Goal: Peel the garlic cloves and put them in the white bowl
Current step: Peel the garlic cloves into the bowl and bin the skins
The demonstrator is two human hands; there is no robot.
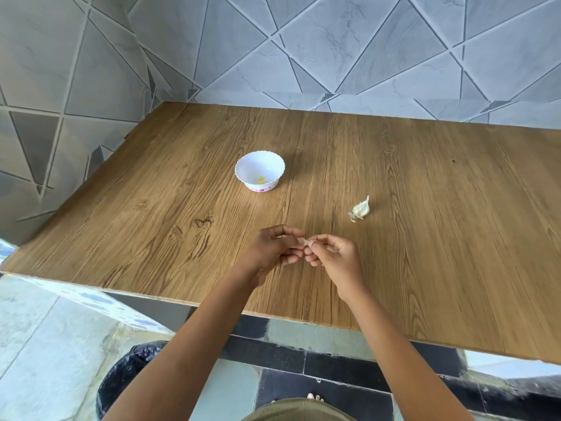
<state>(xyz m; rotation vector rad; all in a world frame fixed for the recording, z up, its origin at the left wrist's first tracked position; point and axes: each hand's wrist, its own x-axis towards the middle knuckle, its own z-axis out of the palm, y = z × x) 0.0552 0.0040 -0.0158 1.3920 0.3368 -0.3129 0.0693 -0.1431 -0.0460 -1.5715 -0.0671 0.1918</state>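
Above the desk's near edge I see my left grip [273, 249] and right grip [334, 256] both pinching one small pale garlic clove [304, 243] at the fingertips | wood-grain desk [425, 208] | scalloped white bowl [243, 174] well beyond, yellowish peeled piece [261, 179] inside | papery garlic cluster [360, 209] lies right of the grips.

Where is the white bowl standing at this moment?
In the head view the white bowl stands on the wooden table, beyond the left hand and to the left of the unpeeled garlic piece.
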